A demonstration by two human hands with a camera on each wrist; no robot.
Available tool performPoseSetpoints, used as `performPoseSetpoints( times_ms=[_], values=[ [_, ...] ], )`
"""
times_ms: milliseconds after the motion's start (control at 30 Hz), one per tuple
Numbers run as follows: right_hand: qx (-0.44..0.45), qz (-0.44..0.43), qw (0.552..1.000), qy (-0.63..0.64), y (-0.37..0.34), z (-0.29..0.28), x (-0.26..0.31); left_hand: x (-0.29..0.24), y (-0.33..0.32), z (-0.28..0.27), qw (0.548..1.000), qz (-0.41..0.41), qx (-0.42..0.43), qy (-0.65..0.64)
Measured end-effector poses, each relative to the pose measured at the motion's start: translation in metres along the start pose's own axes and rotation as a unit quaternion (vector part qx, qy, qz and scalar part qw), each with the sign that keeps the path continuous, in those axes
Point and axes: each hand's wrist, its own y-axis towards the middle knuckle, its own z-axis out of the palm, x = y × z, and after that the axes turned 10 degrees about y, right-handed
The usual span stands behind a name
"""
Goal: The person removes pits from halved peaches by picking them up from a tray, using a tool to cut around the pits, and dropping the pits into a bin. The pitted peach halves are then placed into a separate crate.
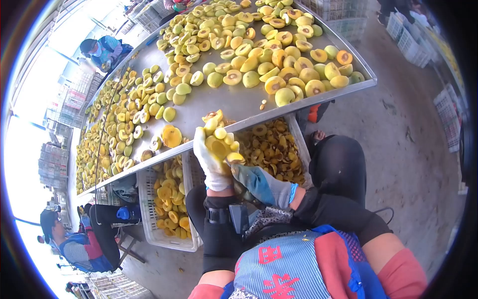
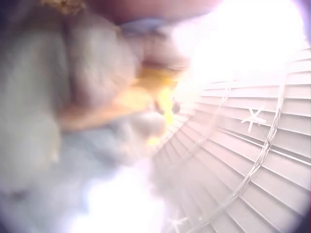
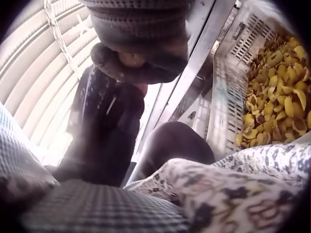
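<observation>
Two gloved hands meet just below the counter (image 1: 224, 102) edge: the fingers of the left hand (image 1: 213, 154) curl round a yellow fruit half (image 1: 217, 148), its hollow turned up, while the fingers of the right hand (image 1: 261, 185) are bunched close underneath, and whether they grip anything cannot be told. An orange slice (image 1: 235, 157) sits where the two sets of fingertips come together. A light, even cradle round the rim would suit the left fingers best, since flesh this soft and wet probably bruises or slips under a hard pinch; the right fingers do well to work near the edge, with the wrist low and steady. The gloves are knitted, pale at the left cuff and blue-grey on the right, and the left fingertips look yellow, as if stained. Just beyond the fingers, on the smooth dull metal with its raised lip, lies a broad, round cut fruit (image 1: 172, 135); farther out spread many fruit halves (image 1: 250, 78), domed and green-yellow outside, some showing brown centres. Below the fingers, towards the right hand, a white slatted crate (image 1: 300, 149) holds thin, cupped, amber pieces (image 1: 269, 149), curled like shells; towards the left, another plastic crate (image 1: 149, 199) holds plumper yellow ones. The left wrist view is too blurred to add firm detail.
</observation>
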Motion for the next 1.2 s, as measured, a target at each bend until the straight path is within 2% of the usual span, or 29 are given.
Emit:
performPoseSetpoints(
  times_ms=[33,67,100,133,167,233,267,300,367,400,433,467,500,533,567,600,633,700,733,767,833,933,1033,1067,1167,1200],
  values=[
    [-0.009,-0.024,0.999,-0.029,0.000,0.004,0.003,-0.007,-0.009,0.008,0.999,0.026,-0.005,0.033],
    [0.003,0.113,0.992,0.051,-0.005,0.005,0.011,-0.010,-0.013,0.006,0.997,0.037,-0.044,0.058],
    [0.000,0.143,0.985,0.100,-0.006,0.006,0.019,-0.015,-0.015,0.001,0.992,0.048,-0.081,0.082],
    [-0.004,0.172,0.974,0.149,-0.006,0.006,0.026,-0.021,-0.017,-0.015,0.983,0.091,-0.115,0.108],
    [-0.008,0.200,0.960,0.197,-0.008,0.006,0.030,-0.025,-0.023,-0.031,0.926,0.208,-0.146,0.279],
    [-0.015,0.187,0.960,0.206,-0.010,0.007,0.037,-0.049,-0.016,-0.098,0.905,0.283,-0.184,0.257],
    [-0.021,0.180,0.962,0.205,-0.010,0.007,0.041,-0.059,-0.014,-0.108,0.811,0.345,-0.296,0.368],
    [-0.027,0.177,0.962,0.205,-0.012,0.008,0.042,-0.074,-0.020,-0.119,0.709,0.353,-0.332,0.512],
    [-0.053,0.177,0.956,0.228,-0.004,0.002,0.039,-0.084,-0.016,-0.118,0.543,0.394,-0.430,0.604],
    [-0.054,0.172,0.957,0.228,-0.004,0.001,0.045,-0.084,-0.015,-0.083,0.614,0.393,-0.378,0.571],
    [-0.054,0.170,0.957,0.227,-0.004,-0.001,0.049,-0.077,-0.007,-0.058,0.661,0.416,-0.288,0.554],
    [-0.062,0.173,0.950,0.253,0.003,-0.010,0.042,-0.064,-0.002,-0.030,0.779,0.333,-0.208,0.489],
    [-0.054,0.172,0.952,0.247,0.002,-0.011,0.044,-0.053,0.005,-0.010,0.709,0.400,-0.103,0.572],
    [-0.046,0.170,0.954,0.241,0.000,-0.011,0.047,-0.034,0.007,0.017,0.740,0.395,-0.007,0.544],
    [-0.038,0.169,0.957,0.234,-0.001,-0.012,0.048,-0.018,0.010,0.033,0.736,0.382,0.067,0.554],
    [-0.013,0.195,0.950,0.244,0.003,-0.021,0.035,0.002,0.028,0.034,0.596,0.479,0.111,0.635],
    [-0.028,0.201,0.950,0.237,0.002,-0.021,0.036,0.012,0.033,0.036,0.596,0.445,0.141,0.654],
    [-0.057,0.209,0.951,0.220,-0.003,-0.017,0.048,0.013,0.051,0.046,0.537,0.452,0.098,0.705],
    [-0.062,0.225,0.945,0.229,-0.007,-0.015,0.053,0.010,0.069,0.046,0.590,0.476,0.118,0.642],
    [-0.081,0.203,0.947,0.236,-0.009,-0.016,0.055,0.005,0.084,0.046,0.594,0.476,0.148,0.631],
    [-0.117,0.162,0.948,0.249,-0.010,-0.014,0.058,-0.004,0.104,0.061,0.624,0.327,0.171,0.689],
    [-0.154,0.120,0.949,0.247,-0.003,-0.018,0.055,0.013,0.156,0.077,0.519,0.297,0.156,0.787],
    [-0.181,0.101,0.956,0.209,-0.002,-0.023,0.054,0.031,0.169,0.084,0.446,0.271,0.101,0.847],
    [-0.191,0.097,0.957,0.193,-0.003,-0.023,0.055,0.029,0.173,0.087,0.468,0.186,0.126,0.855],
    [-0.181,0.070,0.970,0.144,-0.013,-0.027,0.068,0.023,0.164,0.079,0.473,0.193,0.144,0.848],
    [-0.213,-0.025,0.973,0.080,-0.010,-0.028,0.060,0.013,0.151,0.079,0.466,0.189,0.152,0.851]
  ],
)
